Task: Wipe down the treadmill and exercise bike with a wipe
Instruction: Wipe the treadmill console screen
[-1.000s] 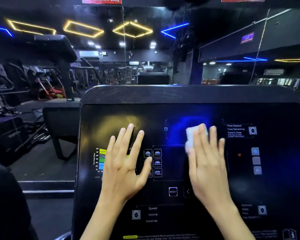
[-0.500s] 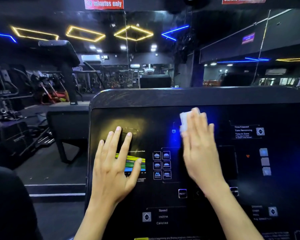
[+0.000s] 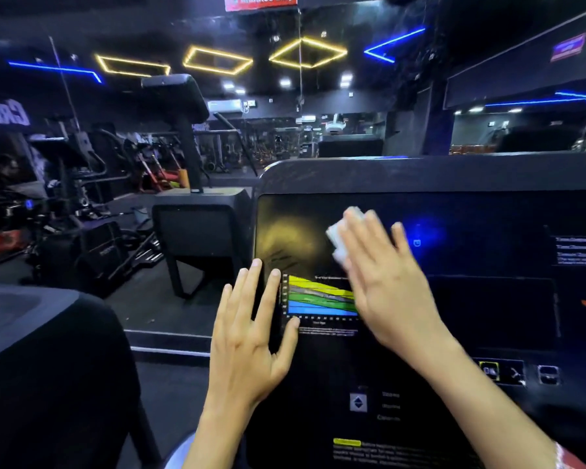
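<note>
The wipe (image 3: 344, 235), a small white folded pad, sits just above centre of the frame on the dark console (image 3: 481, 225). The right hand (image 3: 388, 287) pins it flat under straight fingers, pressing rather than clutching, so only its upper left part shows. The left hand (image 3: 251, 336) is relaxed and holds nothing. It rests with fingers spread on the console's left edge, beside the coloured chart (image 3: 318, 296). To wipe well here, I judge light, even pressure best, with overlapping strokes reaching the corners and the smudges (image 3: 278, 260) in the yellow glare, without pushing the keys (image 3: 547, 374) at lower right. Dim gym machines (image 3: 98, 238) fill the left of the frame.
</note>
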Available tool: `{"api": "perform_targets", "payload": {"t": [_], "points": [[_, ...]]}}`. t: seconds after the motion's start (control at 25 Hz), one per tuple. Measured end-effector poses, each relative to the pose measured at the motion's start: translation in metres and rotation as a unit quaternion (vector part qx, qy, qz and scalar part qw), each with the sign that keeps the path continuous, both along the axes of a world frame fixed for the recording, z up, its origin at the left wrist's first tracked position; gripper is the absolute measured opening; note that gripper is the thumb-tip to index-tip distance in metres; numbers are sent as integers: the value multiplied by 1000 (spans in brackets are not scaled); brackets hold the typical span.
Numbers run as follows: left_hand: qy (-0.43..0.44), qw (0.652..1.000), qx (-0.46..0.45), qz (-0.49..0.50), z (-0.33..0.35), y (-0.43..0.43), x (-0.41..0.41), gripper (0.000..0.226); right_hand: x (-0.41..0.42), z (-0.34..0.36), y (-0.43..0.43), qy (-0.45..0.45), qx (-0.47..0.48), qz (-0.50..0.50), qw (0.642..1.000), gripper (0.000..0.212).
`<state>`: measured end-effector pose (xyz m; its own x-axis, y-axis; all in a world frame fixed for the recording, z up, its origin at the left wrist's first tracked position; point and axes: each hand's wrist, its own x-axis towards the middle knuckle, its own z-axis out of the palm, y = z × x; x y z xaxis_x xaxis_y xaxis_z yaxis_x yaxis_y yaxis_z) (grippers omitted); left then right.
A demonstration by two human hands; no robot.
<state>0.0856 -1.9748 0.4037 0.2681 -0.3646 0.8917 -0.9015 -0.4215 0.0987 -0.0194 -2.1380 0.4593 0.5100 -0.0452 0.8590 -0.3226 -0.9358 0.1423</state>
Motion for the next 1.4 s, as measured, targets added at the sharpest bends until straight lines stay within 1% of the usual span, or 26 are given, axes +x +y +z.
{"api": "perform_targets", "payload": {"t": [0.08,0.12,0.2,0.28,0.32,0.36,0.4,0.48,0.52,0.56,0.6,0.68,0.76,0.8,0.84,0.92,0.96,1.0,1.04,1.08,1.12,1.2,1.28,1.32,1.36,1.4], "points": [[2,1000,0,2,-5,3,0,59,23,21,0,-44,53,-44,997,47],[2,1000,0,3,-6,3,-1,59,39,27,9,-43,52,-38,997,49],[7,1000,-1,-1,-10,4,-5,59,57,20,29,21,-28,27,999,49],[5,1000,3,-2,-15,7,-8,59,44,1,33,112,-129,93,981,49],[3,1000,6,-3,-19,9,-9,59,30,-5,28,142,-148,110,973,49],[3,1000,8,-3,-23,12,-10,58,18,-6,20,139,-150,106,973,48],[4,1000,10,-1,-27,14,-11,58,12,-2,12,116,-129,83,981,48],[8,1000,13,6,-32,17,-14,58,21,16,3,32,-55,5,998,47],[12,1000,14,9,-35,18,-16,58,33,22,9,10,-17,-18,1000,47],[17,1000,15,11,-37,19,-18,58,46,23,20,1,-4,-13,1000,47],[21,1000,15,11,-40,19,-21,58,53,17,33,11,-21,17,1000,47],[28,999,15,8,-45,20,-26,59,45,-13,46,94,-99,89,987,48],[35,999,15,-1,-52,22,-31,59,8,-37,38,161,-126,104,973,48],[39,999,15,-4,-55,23,-33,58,-9,-41,29,158,-120,91,976,47],[45,999,16,-6,-58,24,-34,58,-20,-43,19,129,-98,69,984,46],[54,998,16,-11,-63,24,-38,57,-27,-34,4,45,-7,3,999,45],[57,998,14,-14,-64,23,-39,57,-21,-26,2,6,43,-19,999,46],[60,998,13,-16,-65,22,-41,57,-11,-22,7,-16,75,-29,997,47],[63,998,12,-17,-65,21,-41,57,0,-22,17,-16,83,-21,996,48],[68,997,11,-19,-66,20,-42,58,6,-27,29,5,64,5,998,48],[73,997,11,-21,-66,20,-42,58,7,-38,39,45,21,48,998,48],[78,996,12,-29,-67,20,-42,59,-9,-65,44,148,-68,125,979,48],[75,996,14,-36,-70,22,-43,58,-40,-75,28,204,-109,167,958,46],[73,997,16,-37,-71,23,-43,58,-52,-75,15,192,-115,159,962,45],[71,997,19,-36,-72,23,-44,58,-61,-71,2,161,-99,129,973,45],[70,997,21,-33,-72,23,-44,58,-65,-64,-9,115,-59,86,988,44]]}}
